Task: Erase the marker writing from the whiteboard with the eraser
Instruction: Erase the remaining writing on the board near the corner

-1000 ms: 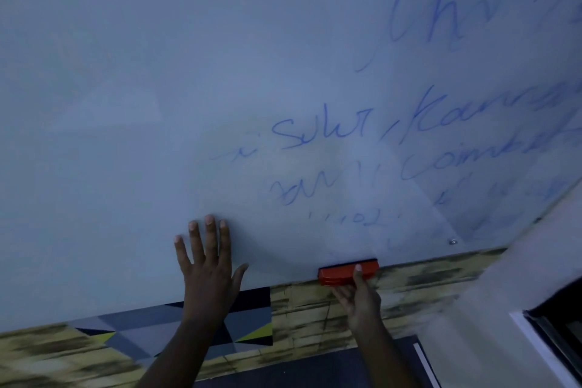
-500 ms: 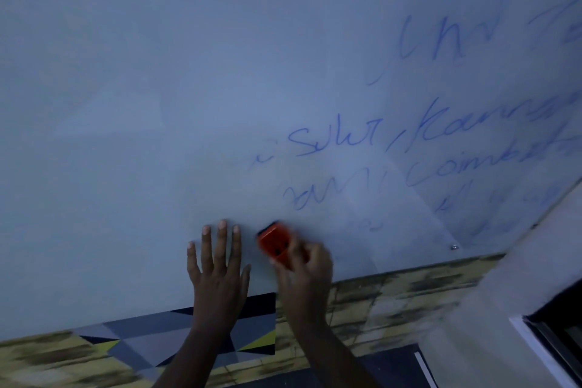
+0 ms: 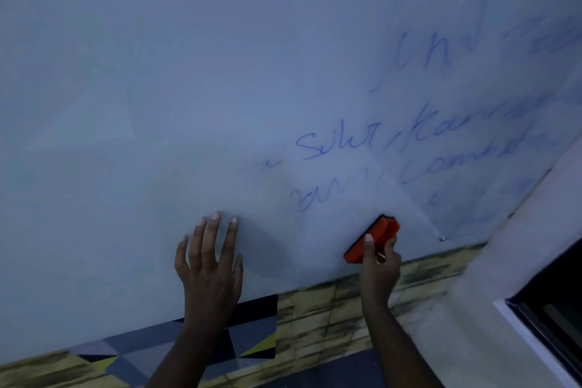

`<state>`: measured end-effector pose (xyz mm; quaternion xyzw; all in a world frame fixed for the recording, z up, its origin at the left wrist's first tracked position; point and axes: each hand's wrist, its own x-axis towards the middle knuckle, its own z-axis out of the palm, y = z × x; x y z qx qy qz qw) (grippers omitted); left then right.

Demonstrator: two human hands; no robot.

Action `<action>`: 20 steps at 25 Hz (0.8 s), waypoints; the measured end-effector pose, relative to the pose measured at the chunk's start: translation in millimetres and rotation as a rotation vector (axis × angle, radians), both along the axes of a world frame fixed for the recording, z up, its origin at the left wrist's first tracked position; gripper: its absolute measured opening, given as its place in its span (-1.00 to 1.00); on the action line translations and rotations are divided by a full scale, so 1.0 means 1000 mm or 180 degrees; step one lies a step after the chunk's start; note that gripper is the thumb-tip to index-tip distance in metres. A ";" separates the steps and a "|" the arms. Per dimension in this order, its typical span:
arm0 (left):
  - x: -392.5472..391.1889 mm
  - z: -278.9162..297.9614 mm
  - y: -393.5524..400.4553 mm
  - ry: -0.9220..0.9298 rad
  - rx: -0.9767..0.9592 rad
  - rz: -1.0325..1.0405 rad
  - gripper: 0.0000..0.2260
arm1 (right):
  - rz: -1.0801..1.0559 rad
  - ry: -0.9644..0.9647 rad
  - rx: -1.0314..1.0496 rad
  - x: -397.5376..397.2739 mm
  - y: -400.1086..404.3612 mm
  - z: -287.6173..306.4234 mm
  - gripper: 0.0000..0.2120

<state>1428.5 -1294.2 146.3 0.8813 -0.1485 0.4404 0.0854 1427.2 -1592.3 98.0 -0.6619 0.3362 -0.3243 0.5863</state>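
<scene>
Head view: right hand [image 3: 379, 264] grips red eraser [image 3: 373, 239] on whiteboard [image 3: 157, 104] below blue writing [image 3: 333, 145]; left hand [image 3: 209, 264] pressed flat, fingers spread.

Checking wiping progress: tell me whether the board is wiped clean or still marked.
Still marked. Blue writing covers the whiteboard's right part, above the red eraser gripped by the right hand.

Left hand [image 3: 209, 264]: flat, fingers spread and straight, pointing up, forearm bare. Right hand [image 3: 379, 264]: fingers curled in a grip, thumb up, forearm bare, angled up-left.
</scene>
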 end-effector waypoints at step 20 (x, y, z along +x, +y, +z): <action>0.000 0.000 0.039 0.0009 0.0563 -0.0240 -0.25 | 0.0501 0.0960 0.0794 -0.005 0.025 -0.019 -0.59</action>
